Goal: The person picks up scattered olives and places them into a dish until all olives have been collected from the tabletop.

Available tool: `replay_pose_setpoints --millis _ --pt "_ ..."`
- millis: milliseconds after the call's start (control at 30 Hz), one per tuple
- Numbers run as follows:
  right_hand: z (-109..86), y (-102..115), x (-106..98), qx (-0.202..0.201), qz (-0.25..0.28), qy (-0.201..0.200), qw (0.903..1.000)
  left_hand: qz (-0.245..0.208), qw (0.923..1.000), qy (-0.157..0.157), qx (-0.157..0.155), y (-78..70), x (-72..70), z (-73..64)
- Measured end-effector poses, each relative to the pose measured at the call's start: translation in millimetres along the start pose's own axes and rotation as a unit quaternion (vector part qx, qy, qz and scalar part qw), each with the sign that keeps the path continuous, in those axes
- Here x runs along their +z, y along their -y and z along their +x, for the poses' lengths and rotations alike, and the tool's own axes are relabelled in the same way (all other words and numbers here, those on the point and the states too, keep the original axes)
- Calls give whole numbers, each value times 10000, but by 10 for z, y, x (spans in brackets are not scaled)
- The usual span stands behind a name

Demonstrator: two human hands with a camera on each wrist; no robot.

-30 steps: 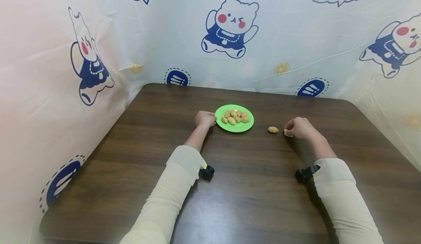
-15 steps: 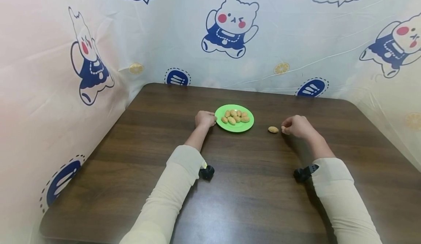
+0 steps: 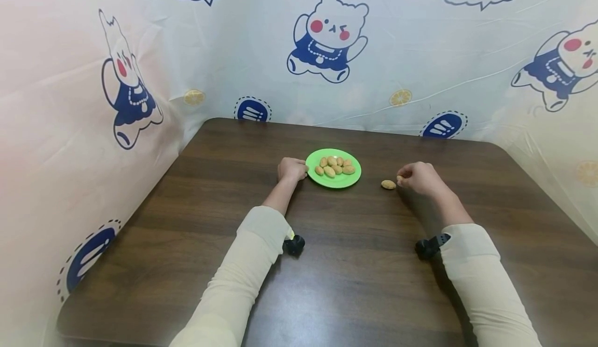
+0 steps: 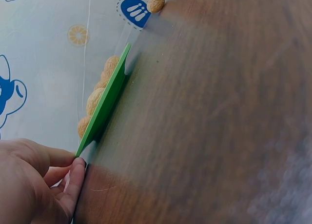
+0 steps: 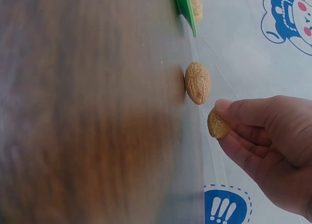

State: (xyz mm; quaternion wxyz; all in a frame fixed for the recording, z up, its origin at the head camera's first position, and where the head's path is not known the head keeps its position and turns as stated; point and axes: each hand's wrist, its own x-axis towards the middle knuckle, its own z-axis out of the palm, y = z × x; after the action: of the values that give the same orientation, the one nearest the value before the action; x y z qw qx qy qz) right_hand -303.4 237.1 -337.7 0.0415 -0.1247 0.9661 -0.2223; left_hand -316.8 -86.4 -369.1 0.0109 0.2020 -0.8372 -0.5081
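A round green plate (image 3: 337,182) sits toward the back of the table with several tan, wrinkled walnuts (image 3: 329,171) on it. My left hand (image 3: 292,169) pinches the plate's left rim between thumb and fingers; the left wrist view shows the plate (image 4: 109,94) edge-on there. To the right of the plate one walnut (image 3: 388,185) lies alone on the wood. Just beyond it my right hand (image 3: 422,178) pinches another walnut (image 5: 218,124) at thumb and fingertips, partly covered by the thumb. In the right wrist view this held walnut is close beside the lone walnut (image 5: 198,83).
A dark brown wooden table (image 3: 345,274) spreads under both arms. Behind it and at the sides hangs a pale sheet (image 3: 402,35) printed with cartoon bears. Each wrist carries a small black camera, such as the left one (image 3: 294,245).
My right hand has moved slightly left and up with the pinched walnut, nearer the lone walnut. The left hand, plate and lone walnut have stayed in place.
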Motion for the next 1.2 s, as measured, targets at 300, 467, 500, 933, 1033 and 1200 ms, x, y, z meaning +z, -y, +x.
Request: replay_pose_setpoints --millis 300,467,500,933,1033,1200 --pt "40 54 36 -146 84 -167 9997 -6 10000 1 -23 -1 0 -2" --pt "56 105 54 -308 78 -251 9992 9 10000 1 -30 -2 5 1" --pt "59 118 58 -335 74 -259 9991 8 10000 1 -26 -3 7 2" --pt "134 263 112 -288 133 -190 9993 -74 10000 -1 -30 -16 7 -7" --pt "160 297 135 -306 134 -193 9993 -57 10000 -6 -38 -15 7 -5" --pt "202 377 174 -288 162 -161 9993 -48 10000 -8 -49 -11 10 2"
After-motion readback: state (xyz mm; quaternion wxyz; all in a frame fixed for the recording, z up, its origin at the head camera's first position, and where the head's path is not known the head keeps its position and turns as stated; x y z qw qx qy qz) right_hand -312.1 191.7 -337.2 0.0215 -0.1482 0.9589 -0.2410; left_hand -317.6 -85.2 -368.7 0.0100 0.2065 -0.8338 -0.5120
